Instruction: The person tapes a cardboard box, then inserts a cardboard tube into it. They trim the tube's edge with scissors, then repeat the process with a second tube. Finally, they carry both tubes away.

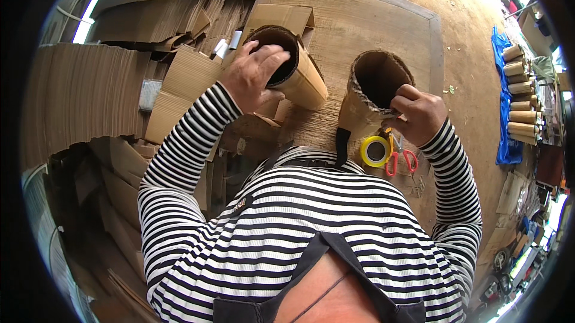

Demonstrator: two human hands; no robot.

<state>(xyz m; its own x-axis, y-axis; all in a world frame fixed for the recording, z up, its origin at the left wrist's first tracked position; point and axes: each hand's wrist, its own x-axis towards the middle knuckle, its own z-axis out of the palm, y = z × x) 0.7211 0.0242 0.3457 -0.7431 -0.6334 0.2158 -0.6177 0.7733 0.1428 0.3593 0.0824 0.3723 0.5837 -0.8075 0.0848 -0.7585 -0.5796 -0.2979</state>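
Observation:
Two upright cardboard tubes with thick, rough-cut rims stand on the wooden table before me. On the left tube [305, 85], my left hand [254, 76] grips the near-left rim, with fingers reaching inside the opening and the thumb outside. The right tube [359, 113] leans slightly, and my right hand [422, 112] pinches its right rim. From the right tube's lower left hangs a black strip [342, 145]. Just below that tube lie a yellow tape roll [364, 153] and red-handled scissors [392, 164]. The scissors' blades are partly covered by my right hand and the tube.
Tall stacks of flat cardboard [90, 98] crowd the left side. An open cardboard piece [281, 14] lies behind the left tube, near white rolls [220, 47]. The wooden table [395, 29] extends ahead. At far right, several finished-looking tubes [522, 104] rest on a blue sheet [508, 152].

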